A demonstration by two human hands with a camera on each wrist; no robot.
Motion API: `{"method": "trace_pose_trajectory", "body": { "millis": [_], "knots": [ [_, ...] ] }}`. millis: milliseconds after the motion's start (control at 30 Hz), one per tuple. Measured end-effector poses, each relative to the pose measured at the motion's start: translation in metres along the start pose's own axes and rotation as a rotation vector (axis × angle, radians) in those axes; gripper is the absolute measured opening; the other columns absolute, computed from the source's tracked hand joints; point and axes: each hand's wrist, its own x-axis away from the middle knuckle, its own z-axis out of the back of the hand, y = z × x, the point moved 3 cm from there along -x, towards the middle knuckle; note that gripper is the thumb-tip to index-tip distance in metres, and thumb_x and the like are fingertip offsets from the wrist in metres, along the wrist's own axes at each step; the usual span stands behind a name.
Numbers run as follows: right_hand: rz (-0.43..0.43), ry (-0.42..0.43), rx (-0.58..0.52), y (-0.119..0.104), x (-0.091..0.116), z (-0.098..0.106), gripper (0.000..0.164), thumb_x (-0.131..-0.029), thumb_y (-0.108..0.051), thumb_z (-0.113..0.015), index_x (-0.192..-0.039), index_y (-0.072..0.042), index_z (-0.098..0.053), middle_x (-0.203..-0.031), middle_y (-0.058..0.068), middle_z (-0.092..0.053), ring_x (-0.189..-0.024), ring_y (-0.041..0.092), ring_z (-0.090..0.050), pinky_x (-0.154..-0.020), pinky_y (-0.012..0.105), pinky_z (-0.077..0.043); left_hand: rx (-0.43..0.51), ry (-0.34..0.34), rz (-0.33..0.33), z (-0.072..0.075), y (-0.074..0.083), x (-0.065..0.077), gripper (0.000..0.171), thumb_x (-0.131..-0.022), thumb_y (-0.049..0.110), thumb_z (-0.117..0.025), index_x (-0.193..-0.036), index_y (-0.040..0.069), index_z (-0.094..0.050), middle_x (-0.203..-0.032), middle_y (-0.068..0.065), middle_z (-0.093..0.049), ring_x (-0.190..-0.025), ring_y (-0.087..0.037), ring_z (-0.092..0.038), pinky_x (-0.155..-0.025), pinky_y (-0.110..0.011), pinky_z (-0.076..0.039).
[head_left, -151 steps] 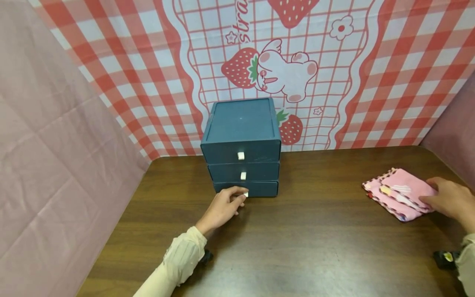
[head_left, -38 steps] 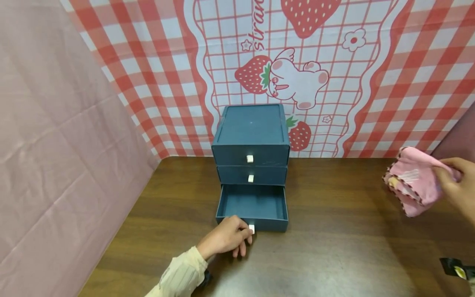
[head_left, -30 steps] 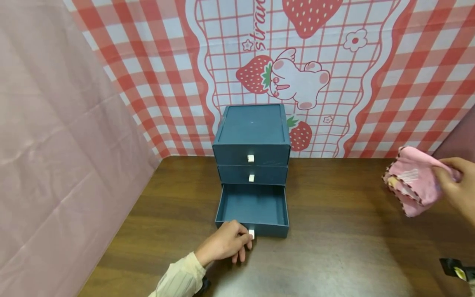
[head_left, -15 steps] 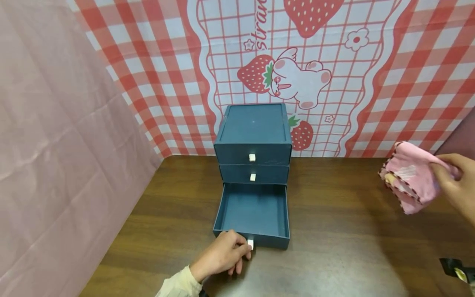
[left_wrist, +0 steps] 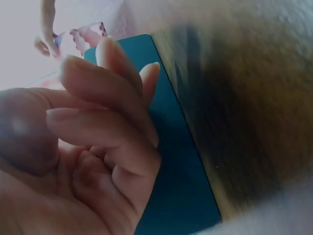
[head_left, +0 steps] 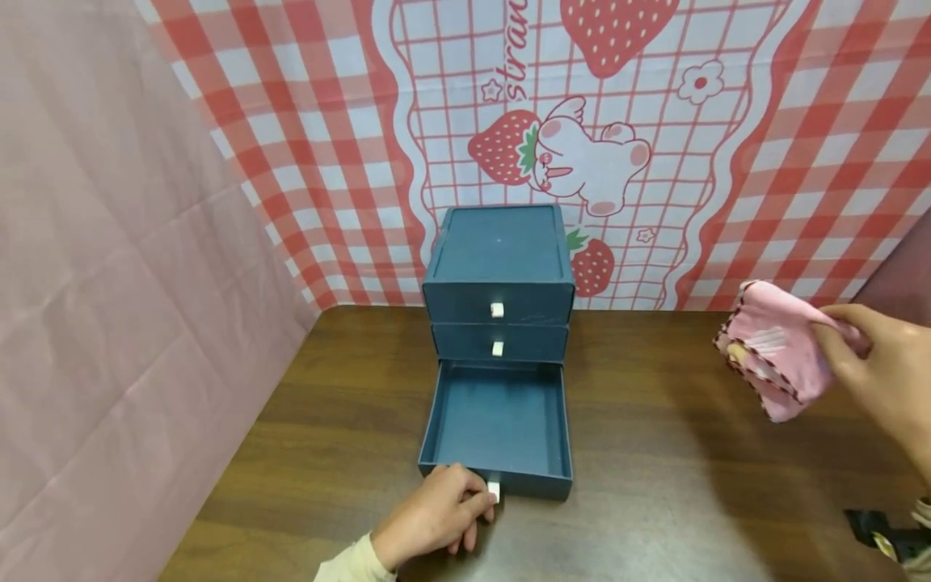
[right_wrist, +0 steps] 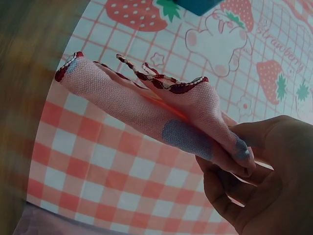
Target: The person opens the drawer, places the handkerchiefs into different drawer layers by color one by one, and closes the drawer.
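Observation:
A dark blue chest of three drawers point(head_left: 499, 242) stands against the back cloth. Its bottom drawer point(head_left: 502, 420) is pulled far out and has nothing in it; the upper two are closed. At the drawer front, my left hand point(head_left: 440, 513) pinches the small white knob point(head_left: 494, 490) with curled fingers. In the left wrist view those fingers point(left_wrist: 107, 122) hide the knob. Off to the right, my right hand point(head_left: 876, 356) grips a folded pink cloth point(head_left: 778, 347) by one edge, above the table. The right wrist view shows the cloth's layers point(right_wrist: 146, 112) and dark checked trim, pinched between thumb and fingers.
The brown wooden table point(head_left: 640, 453) lies under everything. A red-and-white checked strawberry cloth point(head_left: 604, 162) hangs right behind the chest. A plain pink cloth point(head_left: 145, 283) borders the left side, and another pink panel rises at the right.
The bottom drawer, closed at first, has slid out toward me with my left hand on its knob. My right hand has lifted the pink cloth off the table and lately moved it slightly left.

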Motion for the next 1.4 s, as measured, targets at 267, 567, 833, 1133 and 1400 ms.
{"method": "trace_pose_trajectory", "body": {
  "millis": [267, 567, 833, 1133, 1400],
  "knots": [
    [0.129, -0.018, 0.116, -0.027, -0.003, -0.003, 0.083, -0.097, -0.069, -0.034, -0.089, 0.006, -0.069, -0.055, 0.019, -0.057, -0.049, -0.01, -0.023, -0.039, 0.029, -0.021, -0.036, -0.002, 0.01, 0.0, -0.001, 0.005, 0.028, -0.098, 0.013, -0.062, -0.07, 0.012, -0.066, -0.042, 0.007, -0.052, -0.03, -0.004, -0.043, -0.035, -0.017, -0.033],
    [0.134, -0.116, 0.108, -0.061, -0.001, -0.002, 0.059, -0.102, -0.051, -0.043, -0.092, 0.0, -0.07, -0.068, 0.017, -0.066, -0.048, 0.006, -0.04, -0.046, 0.034, -0.031, -0.048, -0.012, 0.005, 0.0, -0.004, 0.008, 0.028, -0.098, 0.015, -0.062, -0.072, 0.013, -0.068, -0.042, 0.008, -0.049, -0.035, -0.003, -0.044, -0.046, -0.019, -0.041],
    [0.15, -0.112, 0.094, -0.083, 0.003, -0.002, 0.077, -0.1, -0.065, -0.028, -0.099, 0.0, -0.071, -0.085, 0.02, -0.071, -0.073, 0.036, -0.06, -0.067, 0.039, -0.035, -0.046, -0.009, -0.017, -0.003, -0.002, 0.009, 0.027, -0.099, 0.017, -0.062, -0.072, 0.014, -0.068, -0.042, 0.009, -0.048, -0.036, -0.002, -0.044, -0.048, -0.019, -0.042],
    [0.253, -0.125, 0.063, -0.113, 0.005, -0.004, 0.066, -0.104, -0.056, -0.034, -0.1, -0.003, -0.072, -0.082, 0.012, -0.07, -0.067, 0.027, -0.056, -0.064, 0.036, -0.038, -0.076, 0.025, -0.028, -0.004, -0.001, 0.01, 0.027, -0.098, 0.017, -0.063, -0.071, 0.014, -0.068, -0.041, 0.011, -0.047, -0.035, 0.0, -0.042, -0.045, -0.019, -0.04],
    [0.303, -0.139, -0.006, -0.135, 0.01, -0.009, 0.058, -0.105, -0.051, -0.037, -0.101, -0.006, -0.073, -0.08, 0.003, -0.068, -0.073, 0.015, -0.053, -0.069, 0.03, -0.039, -0.074, 0.027, 0.002, -0.006, -0.002, 0.012, 0.027, -0.097, 0.018, -0.064, -0.071, 0.015, -0.067, -0.042, 0.011, -0.046, -0.034, -0.001, -0.04, -0.043, -0.02, -0.038]
  ]
}}
